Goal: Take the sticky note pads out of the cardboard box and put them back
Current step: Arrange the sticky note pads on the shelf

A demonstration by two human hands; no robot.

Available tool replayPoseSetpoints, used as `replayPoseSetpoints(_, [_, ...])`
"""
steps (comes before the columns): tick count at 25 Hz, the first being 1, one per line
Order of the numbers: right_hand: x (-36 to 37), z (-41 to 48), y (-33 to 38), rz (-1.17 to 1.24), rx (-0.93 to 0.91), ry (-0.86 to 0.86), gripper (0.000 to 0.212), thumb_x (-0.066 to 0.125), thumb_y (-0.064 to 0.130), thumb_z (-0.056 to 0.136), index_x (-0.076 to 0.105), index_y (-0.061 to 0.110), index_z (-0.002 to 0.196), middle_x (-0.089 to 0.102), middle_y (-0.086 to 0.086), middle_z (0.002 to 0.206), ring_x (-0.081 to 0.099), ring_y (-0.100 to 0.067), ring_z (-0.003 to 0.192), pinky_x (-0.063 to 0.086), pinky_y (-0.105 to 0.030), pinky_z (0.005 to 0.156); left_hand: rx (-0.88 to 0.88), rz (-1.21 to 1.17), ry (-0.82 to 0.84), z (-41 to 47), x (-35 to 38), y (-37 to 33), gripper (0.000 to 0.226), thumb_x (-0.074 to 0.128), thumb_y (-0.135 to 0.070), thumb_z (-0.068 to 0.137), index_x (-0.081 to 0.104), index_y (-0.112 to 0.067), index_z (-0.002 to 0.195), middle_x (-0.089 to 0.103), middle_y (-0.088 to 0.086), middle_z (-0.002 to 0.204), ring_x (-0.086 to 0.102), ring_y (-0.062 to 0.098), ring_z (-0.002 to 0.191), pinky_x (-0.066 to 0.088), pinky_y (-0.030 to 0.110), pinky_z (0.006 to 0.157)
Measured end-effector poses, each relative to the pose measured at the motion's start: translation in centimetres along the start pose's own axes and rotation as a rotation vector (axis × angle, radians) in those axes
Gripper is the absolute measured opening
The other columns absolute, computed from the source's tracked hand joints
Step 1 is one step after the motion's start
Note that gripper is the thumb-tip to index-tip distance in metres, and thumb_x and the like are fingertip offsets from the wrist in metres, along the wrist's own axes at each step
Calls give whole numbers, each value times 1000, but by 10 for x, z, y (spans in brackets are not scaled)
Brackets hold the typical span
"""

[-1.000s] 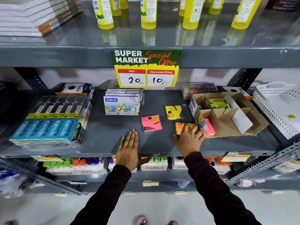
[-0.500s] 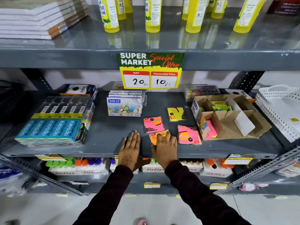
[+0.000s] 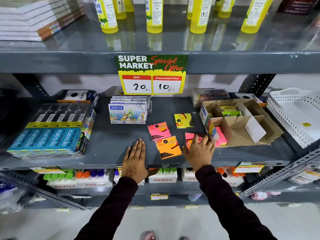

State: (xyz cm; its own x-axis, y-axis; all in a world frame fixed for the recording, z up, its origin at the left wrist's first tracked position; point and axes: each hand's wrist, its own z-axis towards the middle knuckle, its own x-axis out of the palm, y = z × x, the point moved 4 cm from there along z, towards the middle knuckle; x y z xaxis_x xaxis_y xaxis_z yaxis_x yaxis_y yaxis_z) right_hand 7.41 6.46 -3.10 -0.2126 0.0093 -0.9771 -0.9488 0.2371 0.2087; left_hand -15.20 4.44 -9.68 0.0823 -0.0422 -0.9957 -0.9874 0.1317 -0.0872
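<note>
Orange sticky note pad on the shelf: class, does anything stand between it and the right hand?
Nothing visible does. The orange sticky note pad lies flat on the shelf, just left of the right hand, with only bare shelf between them.

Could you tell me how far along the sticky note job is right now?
Three pads lie out on the shelf: yellow pad, pink pad, orange pad. The right hand covers a fourth pad. More remain inside the cardboard box. Returning them is left.
</note>
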Motion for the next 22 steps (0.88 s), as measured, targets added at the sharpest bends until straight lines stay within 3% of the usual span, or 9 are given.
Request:
replayPoseSetpoints(3, [-5, 0, 11, 44, -44, -74, 71, 61, 40, 84, 35, 3, 139, 41, -34, 135, 40, -52, 124, 30, -59, 109, 2, 10, -16, 0, -1, -1, 120, 28, -90, 63, 27, 2, 141, 31, 18, 148, 31, 31, 135, 12, 42, 111])
replayPoseSetpoints(7, [-4, 10, 56, 53, -193, -101, 71, 56, 44, 86, 34, 1, 139, 45, -34, 131, 44, -47, 120, 36, -52, 105, -1, -35, -60, -1, -3, -2, 118, 40, -86, 61, 28, 1, 141, 31, 17, 148, 34, 29, 134, 20, 45, 110])
replayPoseSetpoints(10, [5, 23, 101, 48, -306, -72, 64, 60, 41, 81, 44, 0, 128, 54, -30, 118, 52, -45, 109, 40, -50, 101, -1, -51, -46, -1, -4, -3, 118, 43, -82, 59, 28, 1, 141, 31, 16, 148, 35, 28, 133, 22, 48, 108])
replayPoseSetpoints(12, [14, 29, 117, 57, -332, -11, 65, 64, 37, 80, 44, 0, 129, 53, -30, 121, 53, -48, 110, 37, -53, 106, 5, -56, -42, -2, -4, -2, 117, 45, -81, 58, 29, 1, 140, 32, 17, 148, 36, 29, 133, 25, 49, 107])
replayPoseSetpoints(16, [29, 31, 116, 58, -337, 66, 69, 55, 44, 87, 34, 3, 138, 43, -27, 135, 42, -47, 125, 22, -55, 115, -6, -64, -53, -2, -4, 0, 117, 47, -80, 56, 29, 0, 141, 32, 16, 148, 35, 27, 134, 27, 48, 107])
replayPoseSetpoints(20, [9, 29, 85, 126, -246, -25, 70, 53, 50, 85, 39, 1, 132, 45, -28, 134, 44, -45, 124, 31, -55, 111, -13, -63, -58, -2, -5, -1, 118, 42, -81, 56, 29, 0, 141, 33, 16, 148, 36, 28, 133, 25, 46, 109])
replayPoseSetpoints(22, [2, 26, 56, 82, -145, -2, 76, 53, 51, 85, 32, 1, 138, 40, -29, 140, 39, -47, 128, 27, -56, 113, -10, -60, -58, -2, -6, -1, 117, 39, -83, 61, 28, 1, 141, 31, 17, 149, 32, 29, 135, 16, 43, 112])
